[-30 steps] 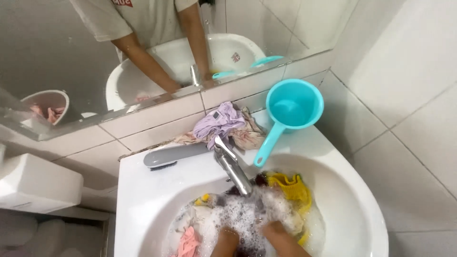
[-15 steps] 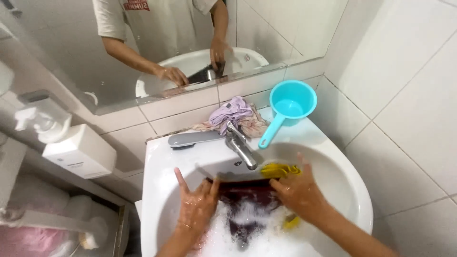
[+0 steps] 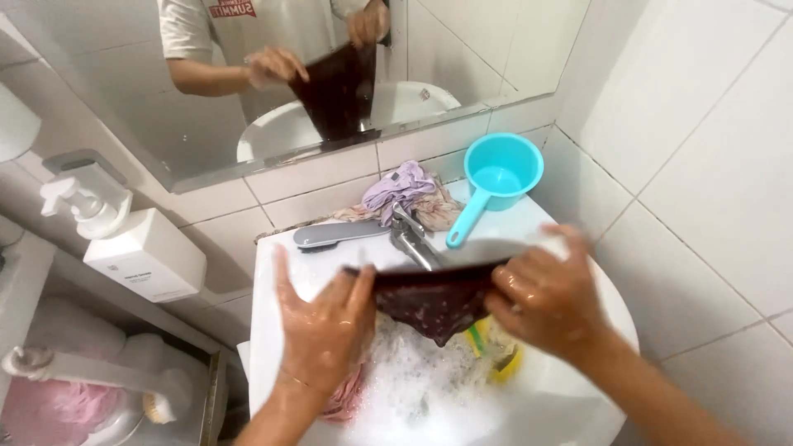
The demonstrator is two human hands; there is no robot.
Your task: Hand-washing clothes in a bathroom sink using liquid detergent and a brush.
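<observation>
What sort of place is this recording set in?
Most likely a home bathroom: a white washbasin full of suds with a tap, a wall mirror above tiled walls, and a soap dispenser beside it.

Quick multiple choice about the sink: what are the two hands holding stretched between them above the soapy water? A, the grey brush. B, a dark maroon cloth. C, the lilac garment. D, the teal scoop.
B: the left hand and right hand each grip one end of the dark maroon cloth, pulled taut above the foamy basin; the teal scoop stands untouched behind the tap.
</observation>
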